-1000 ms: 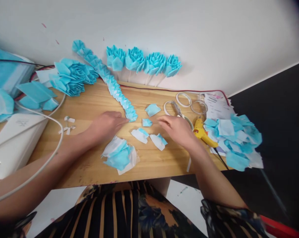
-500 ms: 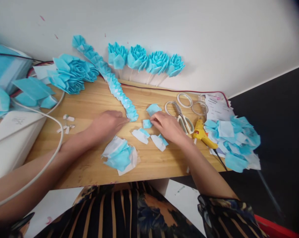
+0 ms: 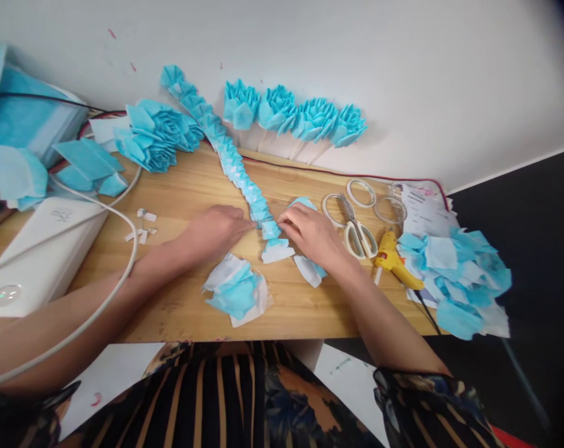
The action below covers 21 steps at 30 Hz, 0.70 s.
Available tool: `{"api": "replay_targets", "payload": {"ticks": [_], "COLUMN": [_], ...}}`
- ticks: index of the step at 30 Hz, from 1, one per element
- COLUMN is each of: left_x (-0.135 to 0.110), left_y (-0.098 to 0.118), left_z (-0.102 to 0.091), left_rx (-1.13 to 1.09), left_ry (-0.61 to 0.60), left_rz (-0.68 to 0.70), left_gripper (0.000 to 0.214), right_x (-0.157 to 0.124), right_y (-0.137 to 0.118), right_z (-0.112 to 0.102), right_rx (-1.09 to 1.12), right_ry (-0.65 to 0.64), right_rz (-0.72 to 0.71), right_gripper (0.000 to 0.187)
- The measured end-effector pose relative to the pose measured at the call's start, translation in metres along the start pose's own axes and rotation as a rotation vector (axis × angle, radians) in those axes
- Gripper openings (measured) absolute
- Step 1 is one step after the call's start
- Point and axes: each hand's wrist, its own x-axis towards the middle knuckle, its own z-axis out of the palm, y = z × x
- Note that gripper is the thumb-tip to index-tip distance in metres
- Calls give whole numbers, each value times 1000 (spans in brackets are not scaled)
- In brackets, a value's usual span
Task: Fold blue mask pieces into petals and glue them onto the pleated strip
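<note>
A long chain of folded blue paper pieces (image 3: 226, 155) runs from the wall down to the middle of the wooden table (image 3: 179, 193). My left hand (image 3: 214, 229) rests by the chain's near end, fingertips pressed to its left side. From the right, my right hand (image 3: 312, 233) pinches a small blue folded piece (image 3: 270, 230) against that end. A white and blue folded piece (image 3: 276, 252) lies just below it. Another such piece (image 3: 310, 272) lies under my right wrist, and a crumpled wad of blue and white paper (image 3: 235, 291) sits near the front edge.
Blue paper flowers (image 3: 294, 115) lean on the wall; a larger one (image 3: 155, 134) lies at left. Scissors (image 3: 357, 227), tape rolls (image 3: 361, 193) and a yellow glue gun (image 3: 394, 261) lie at right beside a heap of paper scraps (image 3: 459, 274). A white box (image 3: 39, 249) and cable (image 3: 123, 249) sit at left.
My right hand moved left from near the scissors, picked up the small blue piece and brought it to the chain's end. The left hand stayed at the chain. The view shifted slightly.
</note>
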Motion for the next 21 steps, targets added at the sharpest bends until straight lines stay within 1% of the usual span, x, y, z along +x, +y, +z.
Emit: {"api": "replay_targets", "payload": {"ticks": [2,4,10,16,21], "left_x": [1,2,3,3,3], "left_y": [3,5,7,7,7], "left_z": [-4,-7,-8,-9,-8], "left_rx": [65,95,120,74,71], "left_ry": [-58,-88,-96,-85,-97], "left_rz": [-15,-14,-16,-10,-33], "left_gripper": [32,31,30,31,32], "right_x": [4,7,10,11,12], "right_y": [-2,-4,-6,-7,-9], "right_z": [1,2,2,2,3], "right_rx": [-27,-55,-70,-101,-137], "right_ry": [-2,-13,-51,-56,-81], "right_rz": [27,42,33,43,64], "right_gripper": [14,14,16,15,15]}}
